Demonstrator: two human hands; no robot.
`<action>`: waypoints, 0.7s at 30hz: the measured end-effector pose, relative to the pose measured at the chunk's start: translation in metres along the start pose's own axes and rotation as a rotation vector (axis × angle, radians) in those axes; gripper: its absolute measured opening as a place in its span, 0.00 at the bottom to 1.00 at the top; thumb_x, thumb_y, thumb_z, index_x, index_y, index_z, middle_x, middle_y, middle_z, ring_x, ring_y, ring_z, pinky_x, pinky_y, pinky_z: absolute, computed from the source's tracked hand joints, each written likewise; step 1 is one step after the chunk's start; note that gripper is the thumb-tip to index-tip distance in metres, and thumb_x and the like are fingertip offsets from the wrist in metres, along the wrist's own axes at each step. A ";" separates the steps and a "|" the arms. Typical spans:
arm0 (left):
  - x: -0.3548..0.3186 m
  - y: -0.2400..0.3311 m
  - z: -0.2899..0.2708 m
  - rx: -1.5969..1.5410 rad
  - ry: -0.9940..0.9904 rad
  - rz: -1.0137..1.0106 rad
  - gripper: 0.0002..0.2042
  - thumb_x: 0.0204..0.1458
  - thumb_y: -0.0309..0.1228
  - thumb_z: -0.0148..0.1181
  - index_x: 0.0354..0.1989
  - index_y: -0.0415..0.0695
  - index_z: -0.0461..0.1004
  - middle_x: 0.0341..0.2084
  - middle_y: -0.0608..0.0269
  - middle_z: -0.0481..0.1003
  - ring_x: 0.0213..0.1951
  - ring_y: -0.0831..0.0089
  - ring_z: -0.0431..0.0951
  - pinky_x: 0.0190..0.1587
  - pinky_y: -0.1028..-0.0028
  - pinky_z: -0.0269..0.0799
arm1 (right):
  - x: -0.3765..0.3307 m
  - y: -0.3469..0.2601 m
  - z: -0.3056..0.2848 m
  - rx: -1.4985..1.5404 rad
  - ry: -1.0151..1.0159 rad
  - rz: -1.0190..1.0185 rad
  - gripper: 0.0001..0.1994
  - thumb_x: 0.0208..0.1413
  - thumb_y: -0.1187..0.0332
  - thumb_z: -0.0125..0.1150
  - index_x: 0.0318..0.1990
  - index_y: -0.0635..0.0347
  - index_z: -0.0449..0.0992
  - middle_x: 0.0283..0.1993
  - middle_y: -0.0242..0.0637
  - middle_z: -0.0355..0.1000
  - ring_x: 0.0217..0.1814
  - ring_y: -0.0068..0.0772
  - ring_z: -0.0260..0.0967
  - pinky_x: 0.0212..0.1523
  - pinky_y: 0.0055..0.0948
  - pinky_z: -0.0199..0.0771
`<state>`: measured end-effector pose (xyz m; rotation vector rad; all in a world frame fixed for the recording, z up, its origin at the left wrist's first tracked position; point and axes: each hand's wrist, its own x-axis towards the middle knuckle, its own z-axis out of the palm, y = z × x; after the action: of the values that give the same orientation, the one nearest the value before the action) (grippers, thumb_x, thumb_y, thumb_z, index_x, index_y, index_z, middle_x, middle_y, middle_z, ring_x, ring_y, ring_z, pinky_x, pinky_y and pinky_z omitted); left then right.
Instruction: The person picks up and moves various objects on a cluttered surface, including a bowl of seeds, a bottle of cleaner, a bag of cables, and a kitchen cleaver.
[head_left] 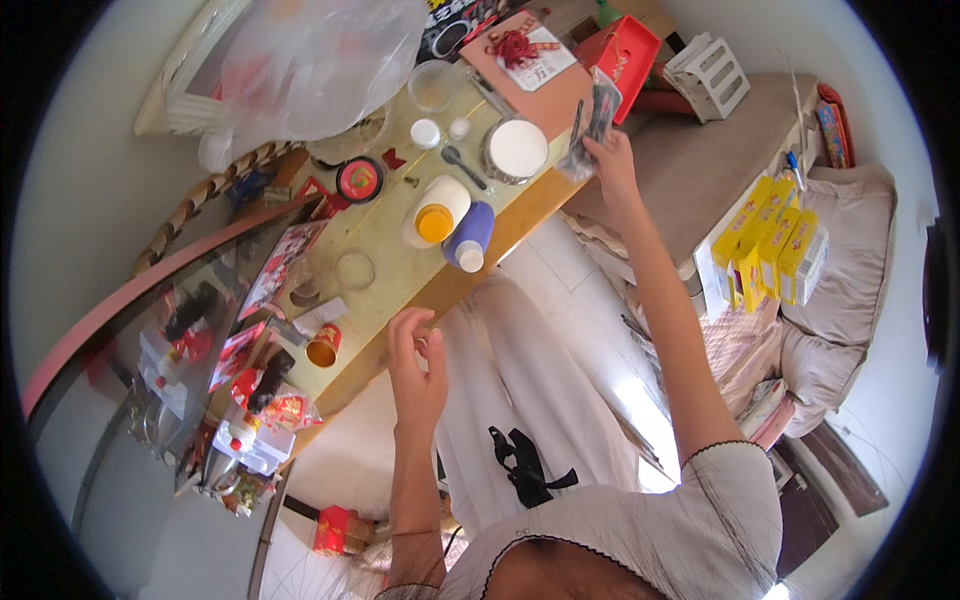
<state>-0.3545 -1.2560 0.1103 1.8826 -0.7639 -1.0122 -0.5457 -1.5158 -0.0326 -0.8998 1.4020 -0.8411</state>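
At the table's far right corner my right hand is closed on a clear plastic packet with dark contents I cannot make out. My left hand hovers by the table's front edge, fingers loosely curled and thumb apart, holding nothing visible. Nearest to it on the tabletop are a small red cup, gold inside, and a clear round lid. Between the hands lie a white bottle with a yellow cap and a purple bottle with a white cap. A white-lidded round jar stands closer to my right hand.
A mirror lines the table's left side. Toward the back are a red round tin, a dark spoon and a large clear plastic bag. A red box sits beyond my right hand. Yellow boxes stand at the right.
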 end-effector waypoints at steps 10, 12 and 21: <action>-0.022 -0.074 0.015 0.120 -0.047 -0.183 0.10 0.44 0.25 0.46 0.37 0.39 0.60 0.31 0.56 0.63 0.29 0.70 0.65 0.30 0.74 0.61 | 0.172 0.076 -0.071 -1.008 0.065 -0.414 0.18 0.38 0.64 0.58 0.32 0.72 0.65 0.25 0.38 0.66 0.26 0.26 0.62 0.26 0.25 0.61; -0.034 -0.111 -0.013 0.260 -0.008 -0.254 0.12 0.42 0.26 0.48 0.37 0.39 0.60 0.32 0.52 0.63 0.32 0.64 0.65 0.31 0.70 0.61 | 0.086 0.100 -0.016 -0.731 -0.021 -0.270 0.17 0.40 0.64 0.54 0.33 0.71 0.64 0.27 0.37 0.63 0.30 0.27 0.60 0.31 0.24 0.60; 0.056 -0.236 -0.013 0.665 0.397 -0.376 0.21 0.42 0.32 0.50 0.40 0.32 0.52 0.36 0.41 0.59 0.35 0.49 0.65 0.34 0.61 0.63 | -0.079 0.138 -0.140 -0.900 -0.723 -0.027 0.12 0.50 0.61 0.41 0.29 0.61 0.65 0.22 0.34 0.65 0.23 0.25 0.63 0.25 0.23 0.63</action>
<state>-0.2880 -1.1879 -0.1136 2.7744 -0.5509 -0.5860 -0.6913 -1.3880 -0.1182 -1.6892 1.0748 0.1861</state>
